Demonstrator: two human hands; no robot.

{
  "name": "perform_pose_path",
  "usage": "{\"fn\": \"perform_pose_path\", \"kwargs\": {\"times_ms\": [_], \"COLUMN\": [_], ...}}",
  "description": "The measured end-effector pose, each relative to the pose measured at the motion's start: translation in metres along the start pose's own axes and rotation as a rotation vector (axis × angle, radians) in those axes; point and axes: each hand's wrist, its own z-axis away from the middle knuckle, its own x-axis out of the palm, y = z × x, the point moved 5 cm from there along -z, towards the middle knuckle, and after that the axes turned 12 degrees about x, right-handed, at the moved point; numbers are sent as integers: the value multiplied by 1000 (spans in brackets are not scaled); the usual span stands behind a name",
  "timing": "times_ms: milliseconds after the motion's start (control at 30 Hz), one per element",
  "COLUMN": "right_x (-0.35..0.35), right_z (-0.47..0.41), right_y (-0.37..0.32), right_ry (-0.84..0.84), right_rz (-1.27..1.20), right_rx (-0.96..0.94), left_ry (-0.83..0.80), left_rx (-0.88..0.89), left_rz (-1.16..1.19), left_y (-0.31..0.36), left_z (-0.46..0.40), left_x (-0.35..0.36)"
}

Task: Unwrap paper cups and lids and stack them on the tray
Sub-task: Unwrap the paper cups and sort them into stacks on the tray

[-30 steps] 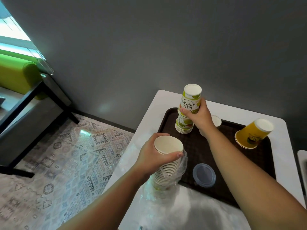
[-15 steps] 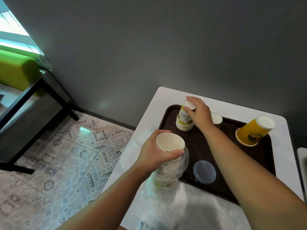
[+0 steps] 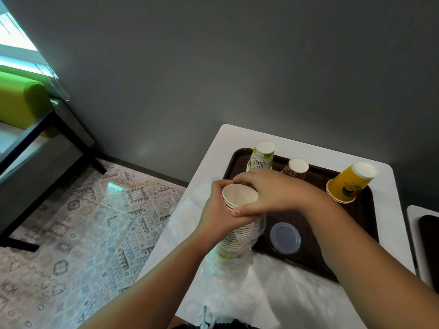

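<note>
A tall stack of white paper cups (image 3: 237,233) stands mouth up, its lower part still in clear plastic wrap (image 3: 228,269). My left hand (image 3: 217,210) grips the stack's left side. My right hand (image 3: 268,193) pinches the rim of the top cup (image 3: 240,194). On the dark brown tray (image 3: 316,257) stand upside down a green-and-white cup stack (image 3: 261,157), a brown patterned cup (image 3: 295,168) and a yellow cup stack (image 3: 351,182). A clear lid (image 3: 285,237) lies flat on the tray's near part.
The tray rests on a white table (image 3: 221,150) against a grey wall. Crumpled plastic covers the table's near side. A second white surface with a dark object (image 3: 430,245) sits at the right edge. A patterned rug and a black-framed bench are on the left.
My right hand let go of the green-and-white stack on the tray and came back to the rim of the top cup of the stack in my left hand.
</note>
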Motion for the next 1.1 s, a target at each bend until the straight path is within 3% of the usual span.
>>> {"fn": "perform_pose_path", "kwargs": {"times_ms": [200,333,500,700,800,1000,1100], "right_x": [-4,-31,-45,-24,-9,-26,-26], "right_z": [9,22,31,13,0,-35,-58], "right_y": [-1,7,34,58,57,69,83], "right_ry": [63,142,21,-5,-5,412,506], "right_rz": [-29,-210,-405,-172,-238,-839,-955], "right_rx": [-12,-69,-80,-12,-31,94,209], "left_ry": [-21,-5,15,24,30,8,-8], "left_rx": [3,-40,-49,-61,-50,-56,-57], "left_rz": [-57,-13,16,20,10,-7,-18], "left_y": [2,0,1,-4,-2,-4,-5], "left_z": [3,6,7,5,5,3,2], "left_x": [3,0,-5,-4,-4,-4,-3]}}
